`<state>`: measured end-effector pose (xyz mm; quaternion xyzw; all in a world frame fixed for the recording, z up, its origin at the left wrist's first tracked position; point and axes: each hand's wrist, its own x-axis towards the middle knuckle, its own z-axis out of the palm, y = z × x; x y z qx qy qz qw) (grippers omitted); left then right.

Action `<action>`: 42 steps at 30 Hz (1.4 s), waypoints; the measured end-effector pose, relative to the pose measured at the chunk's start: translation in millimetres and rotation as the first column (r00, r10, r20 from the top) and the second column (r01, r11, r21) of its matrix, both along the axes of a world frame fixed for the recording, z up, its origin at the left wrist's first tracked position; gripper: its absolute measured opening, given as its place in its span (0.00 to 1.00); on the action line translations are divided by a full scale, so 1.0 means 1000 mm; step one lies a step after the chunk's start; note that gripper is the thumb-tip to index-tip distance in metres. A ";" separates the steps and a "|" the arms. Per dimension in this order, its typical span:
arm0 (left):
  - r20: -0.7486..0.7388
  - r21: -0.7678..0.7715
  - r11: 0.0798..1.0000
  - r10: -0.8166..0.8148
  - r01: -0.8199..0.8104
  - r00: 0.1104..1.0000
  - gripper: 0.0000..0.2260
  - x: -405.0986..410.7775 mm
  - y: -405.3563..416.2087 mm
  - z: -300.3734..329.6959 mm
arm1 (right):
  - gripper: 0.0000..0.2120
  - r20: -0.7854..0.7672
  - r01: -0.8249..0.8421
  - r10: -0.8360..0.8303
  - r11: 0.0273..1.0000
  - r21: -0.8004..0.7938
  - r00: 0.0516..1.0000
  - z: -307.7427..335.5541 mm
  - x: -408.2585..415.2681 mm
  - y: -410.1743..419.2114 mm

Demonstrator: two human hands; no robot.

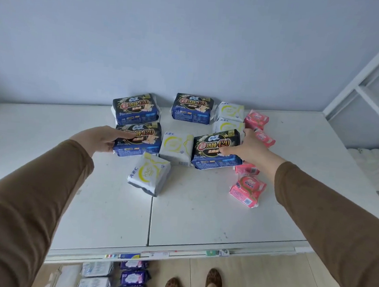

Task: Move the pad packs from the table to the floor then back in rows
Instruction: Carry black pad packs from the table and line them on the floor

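Two dark-blue pad packs [138, 139] [217, 148] are clasped by the left hand [101, 138] and right hand [248, 148]; the neighbouring white ABC pack [176, 147] could be dragged askew when lifted.

A pale blue wall [191, 42] is seen behind a white table [201, 211]; white shelving [368, 77] at right; light wood-pattern floor [264, 283] below.

White desk [201, 213] against the wall, with four dark blue packs [193, 109], four white and yellow packs [149, 177] and some small pink packs [247, 191] on top. Wood floor [264, 280] below, with white packs [95, 269] and purple packs [133, 277] in rows.
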<state>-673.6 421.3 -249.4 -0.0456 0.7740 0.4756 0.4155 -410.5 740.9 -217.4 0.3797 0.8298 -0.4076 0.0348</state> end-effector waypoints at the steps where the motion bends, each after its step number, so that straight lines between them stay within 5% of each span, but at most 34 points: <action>1: 0.057 0.058 0.998 0.008 -0.012 0.998 0.21 -0.001 0.001 0.002 | 0.52 -0.009 0.017 -0.018 0.999 -0.045 1.000 0.003 -0.003 0.000; 3: 0.107 0.117 0.993 0.020 -0.032 0.994 0.22 -0.001 0.000 0.006 | 0.49 -0.017 0.063 -0.066 0.988 -0.140 0.998 0.007 -0.008 -0.001; 8: -0.028 0.158 0.987 0.046 -0.041 0.999 0.22 0.008 -0.009 0.015 | 0.19 -0.075 0.105 -0.127 0.963 -0.249 0.989 0.007 -0.001 -0.008; 17: -0.250 0.455 0.891 0.116 0.010 0.961 0.24 0.074 -0.044 0.046 | 0.24 -0.301 -0.044 -0.072 0.932 -0.361 0.951 0.019 0.049 -0.043; 24: -0.179 0.519 0.849 -0.003 0.097 0.984 0.16 0.210 -0.107 0.050 | 0.24 -0.392 -0.293 0.026 0.709 -0.641 0.920 0.005 0.156 -0.089; 29: -0.099 0.379 0.908 -0.155 0.181 0.983 0.21 0.308 -0.157 0.002 | 0.28 -0.242 -0.273 0.139 0.639 -0.719 0.960 -0.052 0.252 -0.122; 36: 0.012 0.111 0.968 -0.230 0.227 0.973 0.24 0.385 -0.212 -0.083 | 0.24 -0.038 -0.177 0.212 0.690 -0.701 0.977 -0.133 0.335 -0.175; 42: -0.036 -0.211 0.936 -0.294 0.280 0.955 0.23 0.409 -0.246 -0.172 | 0.23 0.071 -0.059 0.135 0.768 -0.638 0.988 -0.224 0.370 -0.238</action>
